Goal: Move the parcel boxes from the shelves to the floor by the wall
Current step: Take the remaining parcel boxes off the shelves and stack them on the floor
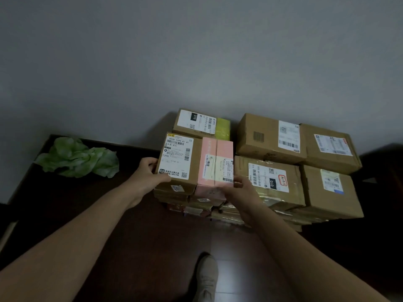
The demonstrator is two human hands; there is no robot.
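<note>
A stack of parcel boxes stands on the dark floor against the grey wall. On top at the front left sit a brown box with a white label [179, 162] and a pink box [214, 164] side by side. My left hand [150, 173] grips the brown box's left side, thumb on its top. My right hand [241, 192] holds the pink box at its near right corner, fingers curled at its edge. Behind them lies another brown box with a yellow patch [200, 124]. To the right lie several larger brown boxes [270, 136].
A crumpled green bag [76, 158] lies on the floor by the wall at the left. The dark wooden floor [152, 236] stretches in front of the stack. My shoe [207, 277] is at the bottom centre. The grey wall [196, 51] fills the upper view.
</note>
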